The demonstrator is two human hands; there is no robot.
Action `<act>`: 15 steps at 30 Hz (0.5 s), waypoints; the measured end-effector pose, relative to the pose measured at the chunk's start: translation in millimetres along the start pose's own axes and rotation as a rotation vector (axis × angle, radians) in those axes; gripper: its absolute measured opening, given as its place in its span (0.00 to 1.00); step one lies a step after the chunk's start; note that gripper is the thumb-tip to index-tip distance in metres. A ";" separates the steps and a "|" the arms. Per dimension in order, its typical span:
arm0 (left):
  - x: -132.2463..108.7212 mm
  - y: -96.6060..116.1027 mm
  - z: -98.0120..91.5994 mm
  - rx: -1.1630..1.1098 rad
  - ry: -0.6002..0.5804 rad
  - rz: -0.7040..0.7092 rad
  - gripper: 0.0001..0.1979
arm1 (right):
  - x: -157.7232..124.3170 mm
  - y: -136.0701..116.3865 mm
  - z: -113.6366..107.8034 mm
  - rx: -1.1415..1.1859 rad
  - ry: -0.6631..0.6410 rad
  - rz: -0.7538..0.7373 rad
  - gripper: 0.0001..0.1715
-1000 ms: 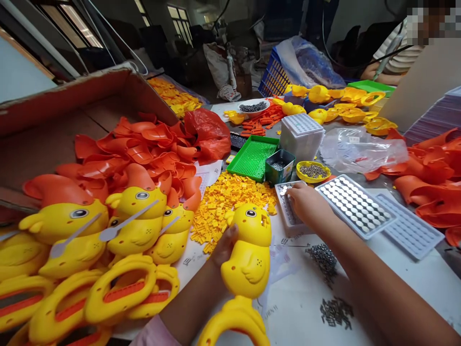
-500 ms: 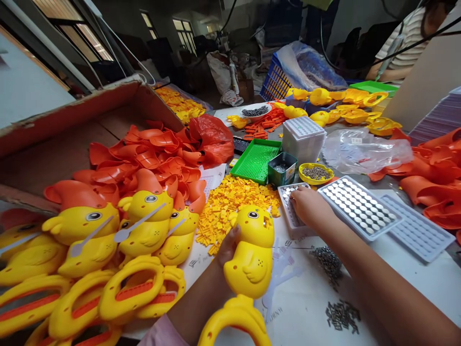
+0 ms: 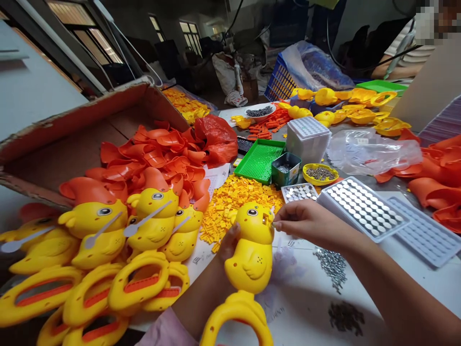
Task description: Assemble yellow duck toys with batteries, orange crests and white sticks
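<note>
My left hand [image 3: 230, 240] is closed around the back of a yellow plastic toy duck [image 3: 250, 269], which stands upright with a ring-shaped handle below its body. A small square opening shows where the beak would be. My right hand [image 3: 300, 218] is at that opening, thumb and forefinger pinched together; whatever is between the fingertips is too small to make out. Behind this hand sits a small white tray [image 3: 300, 192] with loose silver discs. Beside it, a larger tray [image 3: 365, 206] holds rows of silver discs.
Finished-looking ducks with orange caps [image 3: 99, 235] lie at left, before a cardboard box [image 3: 43, 139]. Small yellow parts [image 3: 230, 202] are heaped mid-table, near a green tray [image 3: 261, 161] and a yellow screw dish [image 3: 320, 174]. Screws [image 3: 330, 269] lie at right. Another person [image 3: 406, 53] sits far right.
My right hand has left the small tray of discs and come left to the duck's face, fingers pinched. My left hand still holds the duck. The view has shifted slightly.
</note>
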State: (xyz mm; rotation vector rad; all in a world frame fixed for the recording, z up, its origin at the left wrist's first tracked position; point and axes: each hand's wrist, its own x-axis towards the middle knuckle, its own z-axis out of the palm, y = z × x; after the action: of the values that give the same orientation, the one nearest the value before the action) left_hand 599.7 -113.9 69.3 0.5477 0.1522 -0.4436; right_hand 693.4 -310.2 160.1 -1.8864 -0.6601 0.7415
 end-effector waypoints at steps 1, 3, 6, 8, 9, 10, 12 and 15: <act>-0.1 0.5 3.3 0.016 0.004 -0.006 0.29 | -1.2 -0.4 0.8 0.007 -0.003 -0.011 0.11; -0.9 1.6 10.7 0.052 0.031 0.007 0.26 | -2.2 -1.0 1.6 -0.047 -0.008 -0.040 0.10; -1.7 1.2 18.1 0.134 0.108 0.046 0.26 | -3.1 -4.2 2.2 -0.164 -0.018 -0.062 0.07; -1.4 0.0 19.4 0.152 0.138 0.042 0.28 | -4.2 -7.8 2.7 -0.240 0.027 -0.049 0.07; -1.1 -0.5 19.3 0.145 0.135 0.028 0.28 | -4.8 -9.4 3.1 -0.259 0.056 -0.038 0.07; -0.8 -0.6 19.0 0.131 0.133 0.020 0.27 | -5.2 -10.6 3.6 -0.255 0.085 -0.030 0.06; -0.5 0.2 18.3 0.104 0.110 0.016 0.27 | -5.3 -10.7 5.2 -0.178 0.135 -0.034 0.04; -1.0 2.8 17.6 0.100 0.032 0.022 0.27 | -3.2 -5.5 9.7 0.014 0.197 -0.104 0.04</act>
State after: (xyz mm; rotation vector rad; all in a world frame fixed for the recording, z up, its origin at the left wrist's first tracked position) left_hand 600.5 -120.8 85.8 0.6543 0.1548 -0.4233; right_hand 683.4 -304.7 162.5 -1.8687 -0.6202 0.4854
